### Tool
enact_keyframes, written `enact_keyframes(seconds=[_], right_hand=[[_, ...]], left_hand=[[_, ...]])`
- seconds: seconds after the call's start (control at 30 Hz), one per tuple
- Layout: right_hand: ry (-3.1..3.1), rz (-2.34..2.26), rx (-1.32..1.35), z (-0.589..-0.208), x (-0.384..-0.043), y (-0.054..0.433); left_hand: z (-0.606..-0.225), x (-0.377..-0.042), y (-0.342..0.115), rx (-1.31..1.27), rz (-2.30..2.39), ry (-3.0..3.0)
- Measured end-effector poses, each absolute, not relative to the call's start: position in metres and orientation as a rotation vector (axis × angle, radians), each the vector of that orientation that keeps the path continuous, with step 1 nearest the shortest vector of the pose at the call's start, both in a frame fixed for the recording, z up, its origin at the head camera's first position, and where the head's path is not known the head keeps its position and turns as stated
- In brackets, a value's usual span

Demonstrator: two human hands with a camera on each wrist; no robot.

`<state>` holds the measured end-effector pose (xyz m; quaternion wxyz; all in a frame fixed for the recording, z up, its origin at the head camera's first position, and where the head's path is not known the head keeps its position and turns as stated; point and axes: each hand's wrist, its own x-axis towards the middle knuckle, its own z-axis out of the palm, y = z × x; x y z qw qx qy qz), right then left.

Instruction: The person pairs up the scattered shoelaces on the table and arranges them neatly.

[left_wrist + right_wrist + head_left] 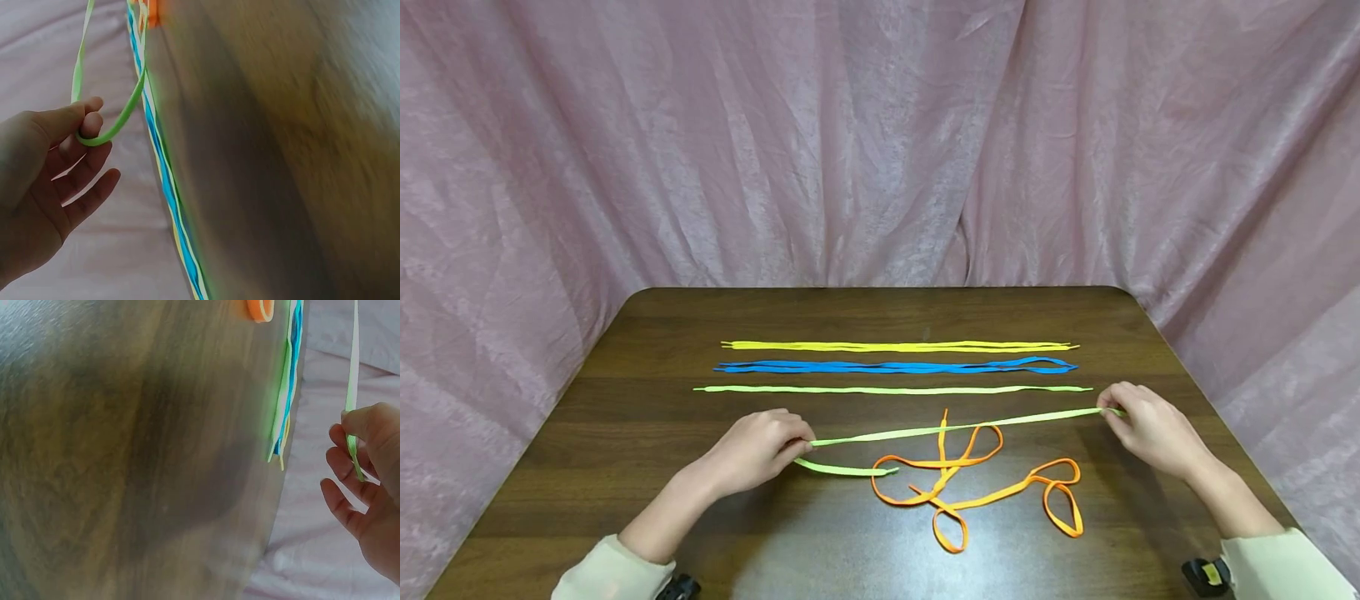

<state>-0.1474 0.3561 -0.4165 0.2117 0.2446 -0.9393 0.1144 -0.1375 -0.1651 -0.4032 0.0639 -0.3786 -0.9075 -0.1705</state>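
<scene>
Lime-green lace (pixel 887 435) stretched between my left hand (pixel 763 446) and my right hand (pixel 1157 429)

The lace is flat, narrow and ribbon-like, pale yellow-green in colour. Its held span runs nearly straight across the gap between my hands, rising slightly in the head view toward the right one. My hands are well apart, each clamped on the lace by thumb and fingers. At my left hand the lace turns back in a smooth U-shaped bend, best seen in the left wrist view; its free tail emerges below the fingers and curves rightward to a thin tip. At my right hand the pinch lies near the opposite end, and a short, tapered tip shows past the thumb. The other fingers of both hands are loosely bent.

Between my hands, mostly on the near side of the span, an orange lace (pixel 992 499) lies in loose loops; the span passes across one of its upright ends. Just beyond the span, a second green lace (pixel 887 390) lies almost straight. Farther from my hands follow blue strands (pixel 790 367), opening into a narrow loop toward the right, and yellow strands (pixel 850 347), all roughly parallel on the dark wooden table (pixel 587 500).
</scene>
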Motion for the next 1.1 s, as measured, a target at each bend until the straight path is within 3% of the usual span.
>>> enact_keyframes(seconds=[1.1], right_hand=[[-2.645,0.349,0.661,-0.427,-0.159,0.364]], left_hand=[[-0.426,-0.164,-0.285,-0.486,-0.624,-2.962]])
